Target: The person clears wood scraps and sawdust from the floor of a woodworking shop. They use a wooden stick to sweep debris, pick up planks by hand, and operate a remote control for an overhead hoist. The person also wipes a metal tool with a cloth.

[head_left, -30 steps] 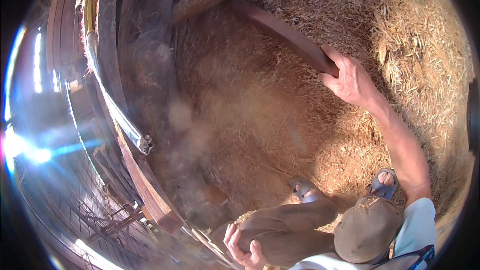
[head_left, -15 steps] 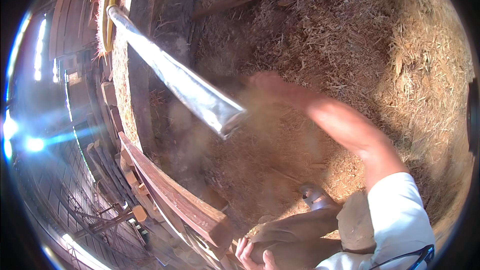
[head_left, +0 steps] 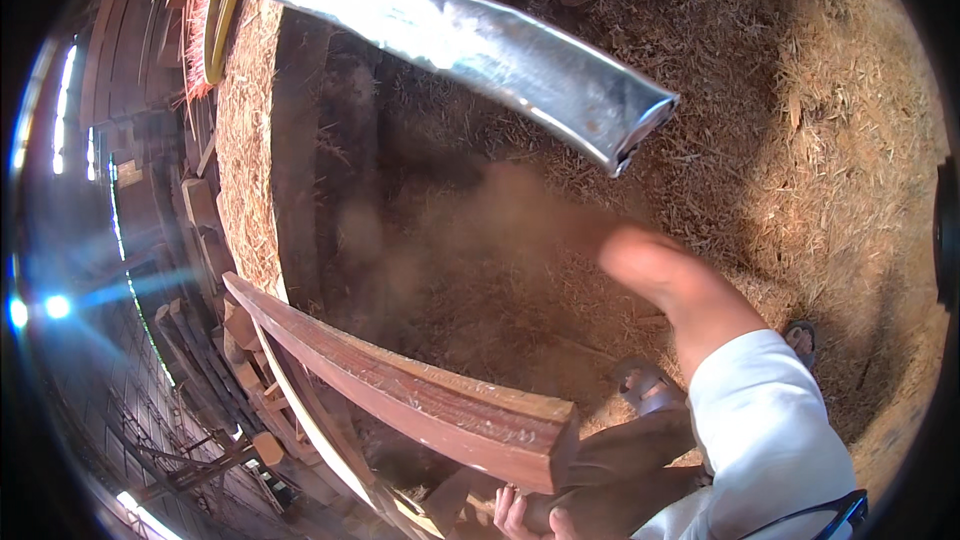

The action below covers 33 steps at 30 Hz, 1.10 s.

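The ground with wood shavings [head_left: 840, 100] is the biggest thing that I see; it spreads around my right grip [head_left: 512, 185] and widely to the right of it. In the view above this grip passes a shiny metal tube [head_left: 440, 30], with its flat, wide end turned to the right. The reddish wooden beam [head_left: 410, 380] is to the left and below the right grip, and its squared end comes just above my left grip [head_left: 535, 523]; I cannot say if they touch. A yellow strip with pink bristles [head_left: 232, 10] is well apart, to the upper left of the right grip. My right grip is blurred by dust, so I cannot tell if it is narrow or holds something. My left grip is half wide, fingers curled and thumb apart, and I see nothing inside it.
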### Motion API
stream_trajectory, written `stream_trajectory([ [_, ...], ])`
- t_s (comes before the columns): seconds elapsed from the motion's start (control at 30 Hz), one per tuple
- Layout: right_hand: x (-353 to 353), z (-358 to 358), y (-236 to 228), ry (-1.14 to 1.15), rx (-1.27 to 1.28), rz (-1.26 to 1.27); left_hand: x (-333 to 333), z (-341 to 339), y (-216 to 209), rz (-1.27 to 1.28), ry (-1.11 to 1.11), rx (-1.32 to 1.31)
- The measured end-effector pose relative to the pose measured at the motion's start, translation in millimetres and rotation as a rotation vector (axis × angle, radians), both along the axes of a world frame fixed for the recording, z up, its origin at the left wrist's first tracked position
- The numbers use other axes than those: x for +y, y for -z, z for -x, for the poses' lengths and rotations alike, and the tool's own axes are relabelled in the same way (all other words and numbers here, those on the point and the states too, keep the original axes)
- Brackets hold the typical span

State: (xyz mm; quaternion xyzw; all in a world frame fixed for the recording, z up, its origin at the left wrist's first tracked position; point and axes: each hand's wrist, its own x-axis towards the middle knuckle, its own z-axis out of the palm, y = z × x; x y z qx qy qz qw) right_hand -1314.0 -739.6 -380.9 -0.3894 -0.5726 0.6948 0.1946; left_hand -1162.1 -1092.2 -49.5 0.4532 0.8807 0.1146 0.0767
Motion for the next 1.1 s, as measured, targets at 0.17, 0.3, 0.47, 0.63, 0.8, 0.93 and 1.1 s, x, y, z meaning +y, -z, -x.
stream_trajectory([
  [0.17,32,-54,-19,0.301,0.037,-0.134,-4,8,1,-0.012,0.011,-0.017],
  [0.3,44,-98,-48,0.080,-0.172,-0.309,-4,9,0,-0.026,-0.001,-0.007],
  [0.47,71,-73,-7,-0.059,-0.340,-0.545,-3,8,0,-0.039,-0.006,0.002],
  [0.63,83,-27,49,0.137,-0.317,-0.656,2,8,7,-0.044,0.008,0.000],
  [0.8,71,-83,-21,-0.220,-0.513,-0.631,-8,2,0,-0.028,-0.020,0.007],
  [0.93,70,-105,-29,-0.287,-0.525,-0.651,-2,11,1,-0.039,0.024,-0.001],
  [1.1,24,-168,-37,-0.443,-0.543,-0.810,15,11,0,-0.052,0.131,-0.027],
])
